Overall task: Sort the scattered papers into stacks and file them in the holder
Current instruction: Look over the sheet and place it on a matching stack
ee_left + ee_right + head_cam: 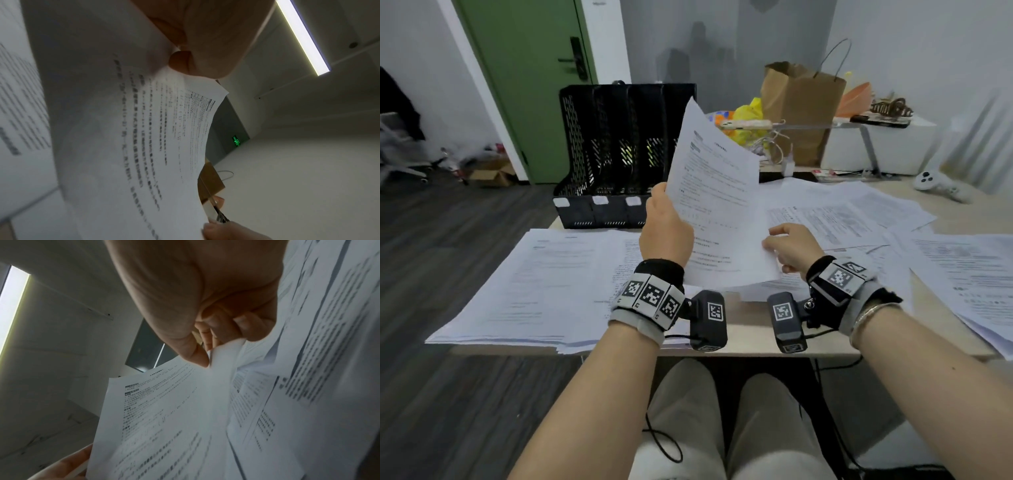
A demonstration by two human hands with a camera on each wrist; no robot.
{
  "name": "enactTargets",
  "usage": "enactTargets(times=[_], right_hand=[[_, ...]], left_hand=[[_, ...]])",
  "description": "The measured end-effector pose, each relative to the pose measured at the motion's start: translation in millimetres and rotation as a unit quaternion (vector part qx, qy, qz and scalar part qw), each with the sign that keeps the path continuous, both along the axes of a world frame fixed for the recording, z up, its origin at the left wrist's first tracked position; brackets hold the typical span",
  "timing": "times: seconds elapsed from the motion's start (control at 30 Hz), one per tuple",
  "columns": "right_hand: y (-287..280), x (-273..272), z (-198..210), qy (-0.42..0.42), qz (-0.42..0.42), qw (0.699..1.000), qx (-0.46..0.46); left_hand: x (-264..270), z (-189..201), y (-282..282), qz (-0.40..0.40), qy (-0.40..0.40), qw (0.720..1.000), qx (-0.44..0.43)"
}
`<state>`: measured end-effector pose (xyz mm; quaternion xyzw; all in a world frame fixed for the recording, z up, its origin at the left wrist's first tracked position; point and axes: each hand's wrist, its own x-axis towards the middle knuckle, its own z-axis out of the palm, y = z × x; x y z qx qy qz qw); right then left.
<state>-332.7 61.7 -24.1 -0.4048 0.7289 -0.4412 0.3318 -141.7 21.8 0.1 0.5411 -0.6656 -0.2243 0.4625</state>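
Note:
A printed sheet (717,192) stands raised and tilted over the middle of the table. My left hand (666,209) grips its left edge, thumb on the front; in the left wrist view this hand (185,65) pinches the sheet (144,138). My right hand (774,240) pinches the sheet's lower right edge; the right wrist view shows thumb and fingers of the right hand (207,356) closed on the sheet (164,410). The black mesh file holder (619,154), with several slots, stands behind at the table's back left. Loose papers (859,212) lie scattered at right, and a spread stack (534,274) lies at left.
More sheets (969,274) overhang the table's right front. A brown paper bag (801,109), a yellow bag (748,111) and a white box (876,147) stand at the back. A white controller (935,185) lies at far right. A green door (527,85) is behind the holder.

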Motion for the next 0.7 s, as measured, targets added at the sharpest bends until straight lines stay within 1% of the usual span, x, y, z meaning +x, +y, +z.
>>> enactTargets(times=[0.13, 0.23, 0.3, 0.43, 0.6, 0.7], right_hand=[[-13.1, 25.5, -0.4, -0.007, 0.028, 1.0, -0.001], [-22.9, 45.7, 2.9, -0.012, 0.046, 0.999, 0.0], [-29.8, 60.3, 7.5, -0.014, 0.06, 0.998, -0.003], [-43.4, 94.0, 14.6, -0.008, 0.107, 0.994, -0.004], [-58.5, 135.2, 18.0, 0.003, 0.16, 0.987, -0.014], [-67.1, 157.3, 16.5, 0.01, 0.19, 0.982, -0.019]], left_hand=[[27.4, -2.5, -5.8, 0.027, 0.006, 1.0, 0.007], [48.9, -3.5, -11.6, 0.052, -0.004, 0.998, 0.021], [66.7, -3.6, -17.2, 0.075, -0.023, 0.997, 0.03], [106.0, -2.0, -29.4, 0.122, -0.092, 0.987, 0.05], [150.4, -2.3, -38.4, 0.172, -0.122, 0.976, 0.064], [176.7, -4.6, -43.5, 0.203, -0.138, 0.965, 0.088]])
